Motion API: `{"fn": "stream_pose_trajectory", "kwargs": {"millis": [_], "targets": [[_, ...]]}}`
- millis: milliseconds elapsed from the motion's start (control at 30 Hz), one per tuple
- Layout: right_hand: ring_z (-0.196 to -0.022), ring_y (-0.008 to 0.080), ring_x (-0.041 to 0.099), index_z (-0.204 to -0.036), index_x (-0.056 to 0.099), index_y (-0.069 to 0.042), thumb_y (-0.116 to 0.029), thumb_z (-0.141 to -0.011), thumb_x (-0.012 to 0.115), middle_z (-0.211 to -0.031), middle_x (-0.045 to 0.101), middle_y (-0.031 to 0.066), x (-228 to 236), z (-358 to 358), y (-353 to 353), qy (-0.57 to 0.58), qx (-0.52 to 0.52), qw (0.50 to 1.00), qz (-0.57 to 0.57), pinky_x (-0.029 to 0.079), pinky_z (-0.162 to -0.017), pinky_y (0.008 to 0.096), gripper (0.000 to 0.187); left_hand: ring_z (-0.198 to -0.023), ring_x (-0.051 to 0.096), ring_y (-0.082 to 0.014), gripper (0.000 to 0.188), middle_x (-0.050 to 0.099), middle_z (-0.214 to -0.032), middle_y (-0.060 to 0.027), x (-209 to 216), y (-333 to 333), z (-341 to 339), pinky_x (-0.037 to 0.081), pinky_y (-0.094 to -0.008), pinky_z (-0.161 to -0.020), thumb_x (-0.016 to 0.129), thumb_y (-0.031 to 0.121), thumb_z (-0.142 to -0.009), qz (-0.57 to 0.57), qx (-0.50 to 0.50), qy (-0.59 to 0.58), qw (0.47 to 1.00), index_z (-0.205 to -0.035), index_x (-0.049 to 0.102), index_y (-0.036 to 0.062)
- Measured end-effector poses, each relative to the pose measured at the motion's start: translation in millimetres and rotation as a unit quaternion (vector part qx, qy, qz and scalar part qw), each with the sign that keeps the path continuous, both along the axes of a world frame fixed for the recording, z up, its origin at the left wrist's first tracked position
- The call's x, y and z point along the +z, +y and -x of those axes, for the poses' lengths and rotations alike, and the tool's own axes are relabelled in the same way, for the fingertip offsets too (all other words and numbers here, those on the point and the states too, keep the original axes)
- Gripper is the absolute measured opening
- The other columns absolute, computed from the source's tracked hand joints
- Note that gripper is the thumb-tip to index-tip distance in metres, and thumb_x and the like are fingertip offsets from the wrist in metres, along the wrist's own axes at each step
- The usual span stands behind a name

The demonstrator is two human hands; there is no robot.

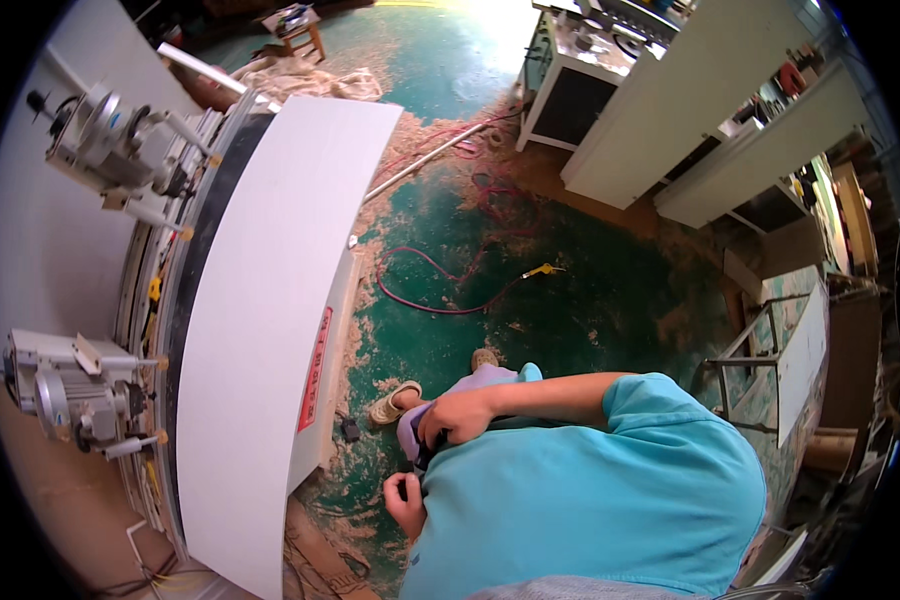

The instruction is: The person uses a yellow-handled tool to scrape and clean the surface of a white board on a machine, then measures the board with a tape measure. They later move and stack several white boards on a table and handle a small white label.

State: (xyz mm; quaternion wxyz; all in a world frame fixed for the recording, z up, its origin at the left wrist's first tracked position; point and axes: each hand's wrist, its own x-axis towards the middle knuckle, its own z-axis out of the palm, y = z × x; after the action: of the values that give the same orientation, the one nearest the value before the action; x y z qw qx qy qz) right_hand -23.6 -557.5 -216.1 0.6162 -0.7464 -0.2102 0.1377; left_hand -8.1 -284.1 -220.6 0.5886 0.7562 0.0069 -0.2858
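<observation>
My right hand (454, 416) is closed in front of my turquoise shirt (580, 500), its fingers curled down beside lilac trouser cloth (407, 434). A small dark thing (427, 452) shows under those fingers, too hidden to name. Lower down, my left hand (406, 506) has its fingers bent inward by the shirt's edge; what it holds, if anything, is hidden. To the left of both hands, apart from them, lies a long white panel (260, 330) along a machine bed. A red label strip (316, 370) marks the machine's side below the panel.
Two motor units (82, 395) stand along the machine's far left side. A pink air hose (425, 305) with a yellow blow gun (542, 270) lies on the sawdust-strewn green floor (610, 290). White cabinets (660, 130) stand at the upper right, a metal-legged stand (770, 360) at right.
</observation>
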Motion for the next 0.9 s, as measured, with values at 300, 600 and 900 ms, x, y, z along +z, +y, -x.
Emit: {"fn": "stream_pose_trajectory", "kwargs": {"millis": [300,600,900], "targets": [[-0.089,0.0132,0.058,-0.125,0.058,-0.005,-0.007,-0.083,0.073,-0.097,0.064,0.0028,-14.8,154.3,-6.1,0.267,-0.280,0.883,-0.264,0.048,-0.081,0.0305,0.045,-0.049,0.033,-0.0109,0.021,0.034,-0.063,0.0012,-32.4,12.9,75.7,0.029,-0.0241,-0.045,0.050,0.010,-0.076,0.077,0.289,0.015,0.954,-0.096,0.050,0.0103],[-0.080,0.0183,0.062,-0.093,0.066,-0.003,0.001,-0.079,0.076,-0.086,0.062,0.0069,35.8,341.7,-109.8,-0.081,-0.706,0.696,0.098,0.051,-0.070,0.0298,0.018,-0.043,0.032,-0.0142,0.010,0.034,-0.055,0.0001,8.2,-4.8,117.3,0.031,-0.0289,-0.042,0.050,0.020,-0.081,0.133,0.222,0.101,0.961,-0.088,0.050,0.0123],[-0.073,0.0185,0.064,-0.113,0.051,-0.005,-0.010,-0.097,0.058,-0.096,0.062,0.0126,36.7,490.6,7.0,-0.082,-0.879,0.433,-0.180,0.055,-0.065,0.0272,0.018,-0.040,0.031,-0.0153,0.016,0.038,-0.055,-0.0013,1.8,23.4,164.7,0.031,-0.0316,-0.038,0.048,0.027,-0.090,0.154,0.047,0.217,0.963,-0.095,0.053,0.0126]]}}
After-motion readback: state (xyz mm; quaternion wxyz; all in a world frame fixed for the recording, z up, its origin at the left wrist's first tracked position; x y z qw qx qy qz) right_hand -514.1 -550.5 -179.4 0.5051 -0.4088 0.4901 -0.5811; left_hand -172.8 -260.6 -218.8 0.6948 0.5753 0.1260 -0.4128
